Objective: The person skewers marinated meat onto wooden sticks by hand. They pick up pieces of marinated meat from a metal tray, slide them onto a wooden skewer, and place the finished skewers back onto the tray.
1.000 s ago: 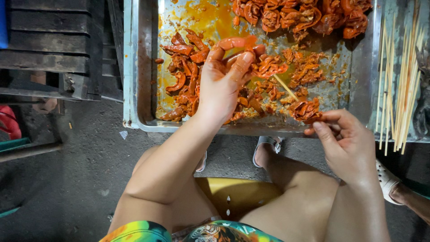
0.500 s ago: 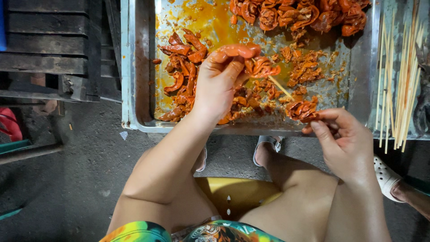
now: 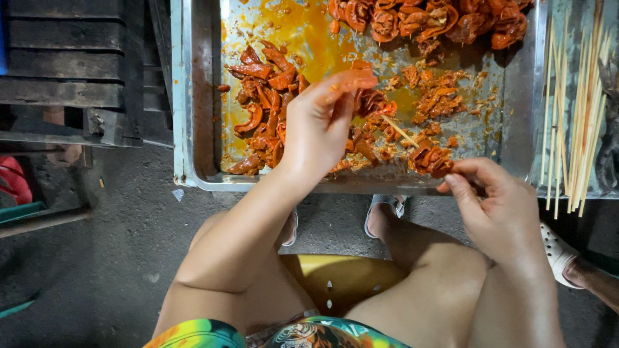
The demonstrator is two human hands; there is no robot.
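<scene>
A steel tray (image 3: pixel 193 129) holds orange-red marinated meat pieces (image 3: pixel 264 96) and smears of sauce. My left hand (image 3: pixel 319 122) hovers over the tray's middle with one meat piece (image 3: pixel 351 80) pinched in its fingertips. My right hand (image 3: pixel 493 206) sits at the tray's near edge, gripping a thin wooden skewer (image 3: pixel 400 130) that points up-left. Some meat (image 3: pixel 431 158) is bunched on the skewer right by my fingers. A bigger heap of meat (image 3: pixel 438 19) lies along the tray's far side.
Several bare bamboo skewers (image 3: pixel 574 116) lie in a second tray to the right. A dark wooden pallet (image 3: pixel 71 71) is at the left. I sit on a yellow stool (image 3: pixel 342 277) over a concrete floor. Another person's white shoe (image 3: pixel 558 251) is at the right.
My left hand has lifted a meat piece slightly and shifted it toward the skewer tip. My right hand has kept the skewer almost still.
</scene>
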